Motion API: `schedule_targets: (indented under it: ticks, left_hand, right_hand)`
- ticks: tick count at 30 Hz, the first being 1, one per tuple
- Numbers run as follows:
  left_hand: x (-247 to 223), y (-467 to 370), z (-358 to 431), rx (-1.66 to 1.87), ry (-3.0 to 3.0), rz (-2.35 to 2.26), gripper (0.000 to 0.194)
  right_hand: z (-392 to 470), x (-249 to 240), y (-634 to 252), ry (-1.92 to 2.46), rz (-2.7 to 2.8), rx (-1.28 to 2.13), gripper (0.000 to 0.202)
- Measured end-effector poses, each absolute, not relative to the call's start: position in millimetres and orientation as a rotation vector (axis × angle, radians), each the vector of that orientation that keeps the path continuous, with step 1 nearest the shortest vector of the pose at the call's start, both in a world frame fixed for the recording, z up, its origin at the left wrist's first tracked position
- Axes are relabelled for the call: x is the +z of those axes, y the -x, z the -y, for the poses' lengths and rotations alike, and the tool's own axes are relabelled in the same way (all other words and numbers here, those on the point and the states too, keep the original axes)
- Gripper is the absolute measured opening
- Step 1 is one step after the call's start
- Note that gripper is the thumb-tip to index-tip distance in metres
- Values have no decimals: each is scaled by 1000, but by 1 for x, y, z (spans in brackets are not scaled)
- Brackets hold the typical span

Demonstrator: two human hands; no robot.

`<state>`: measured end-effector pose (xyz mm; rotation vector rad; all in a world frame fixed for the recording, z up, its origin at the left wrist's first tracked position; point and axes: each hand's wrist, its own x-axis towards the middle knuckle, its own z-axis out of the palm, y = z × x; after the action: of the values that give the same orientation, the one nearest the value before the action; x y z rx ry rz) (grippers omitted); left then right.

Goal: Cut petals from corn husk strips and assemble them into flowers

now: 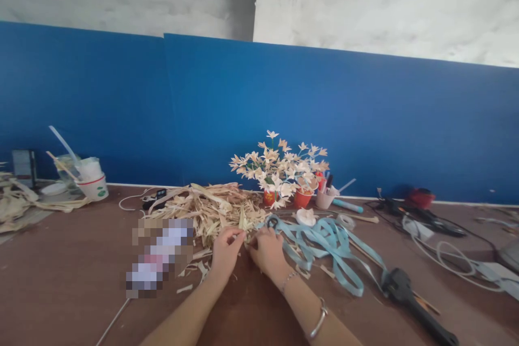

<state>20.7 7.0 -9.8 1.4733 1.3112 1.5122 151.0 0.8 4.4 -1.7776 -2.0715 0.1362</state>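
My left hand (227,251) is closed, with thumb and forefinger pinching a pale strip of dried husk (243,220) that sticks up from the fingertips. Just to its right, my right hand (268,251) has its fingers curled and pressed together close to the same strip. Whatever those fingers hold is hidden. A loose heap of dried husks (219,200) lies right behind both hands. Light blue ribbon (316,238) spreads in loops to the right of my right hand. Behind it stands a bunch of pale husk flowers (279,165) in small cups.
An orange-red cup (303,198) and a pen cup (324,198) stand by the blue partition (243,92). At right lie a black long-handled tool (417,305) and tangled cables (450,257). A blurred-out object (158,259) lies left, below a white cup (95,188).
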Motion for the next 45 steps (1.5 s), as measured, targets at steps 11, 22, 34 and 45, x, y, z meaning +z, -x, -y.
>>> schedule_targets:
  ticks: [11,22,34,45]
  left_hand:
    - [-6,-21,-4,1360,-1212,-1327,28]
    - [-3,-23,-2,1355,-1134,-1305,28]
    - [0,-24,0,1378,-1113,-1305,27]
    - [4,-28,3,1313,-1066,-1204,30]
  right_hand:
    - [3,9,-164,1411,1751,493,12]
    - [0,-1,-164,1670,1987,12,19]
    - [-9,-7,-166,1320,1690,651,10]
    - [-6,-5,-158,1092,1340,1066,17]
